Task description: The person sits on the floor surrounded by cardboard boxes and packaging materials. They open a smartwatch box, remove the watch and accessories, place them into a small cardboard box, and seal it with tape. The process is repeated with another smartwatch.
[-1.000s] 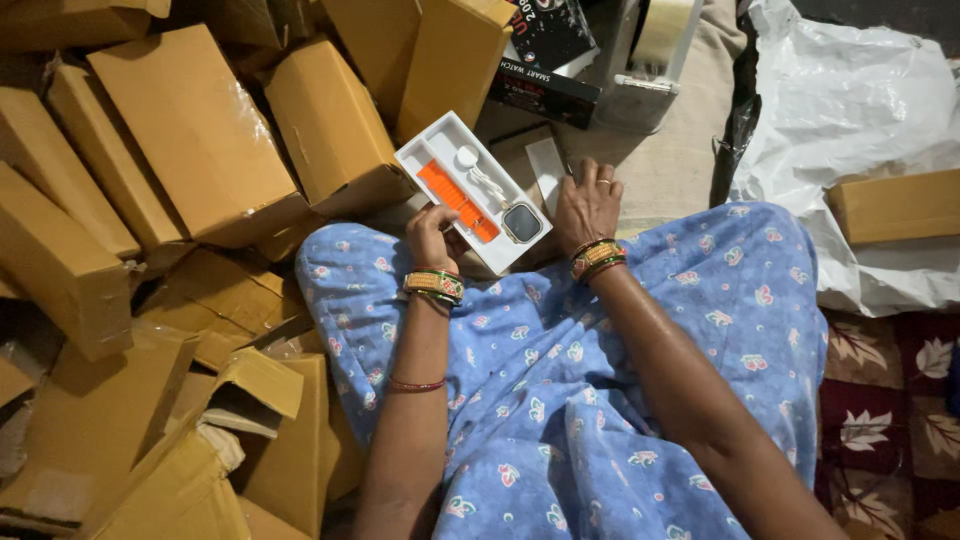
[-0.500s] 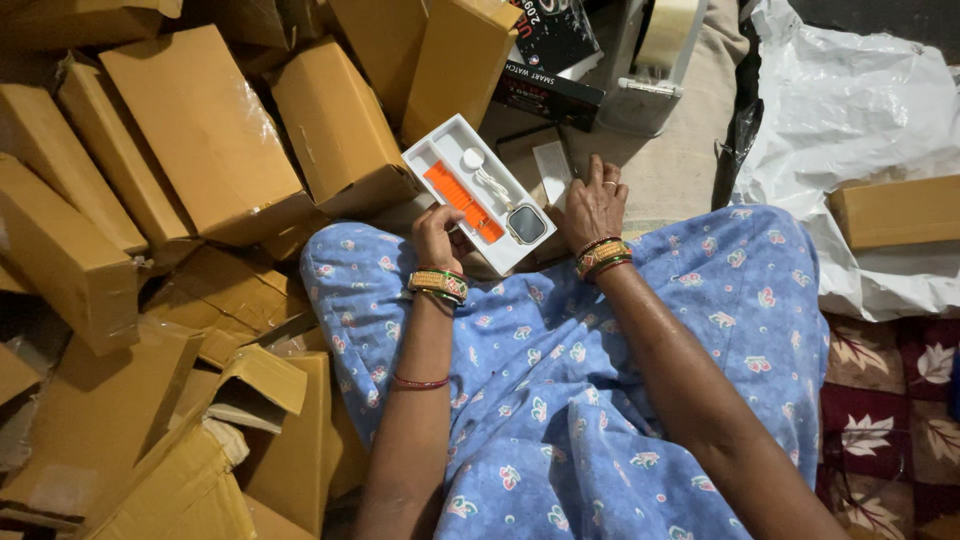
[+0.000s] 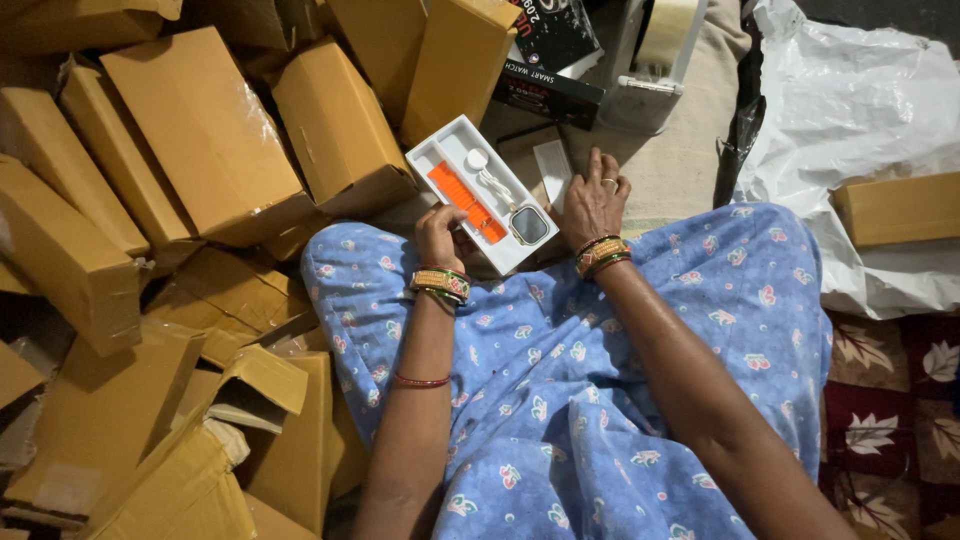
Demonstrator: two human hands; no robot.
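While the left hand (image 3: 440, 232) pinches the white tray (image 3: 447, 160), right hand (image 3: 592, 205) fingers lie spread beside it.

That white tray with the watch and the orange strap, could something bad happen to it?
Maybe. The white tray lies tilted against the knee, open, and only the left hand holds its near edge, so the watch, orange strap and white cable might slide out. The right hand rests beside the tray, on the floor. Leaning cardboard boxes crowd close and could tip onto it.
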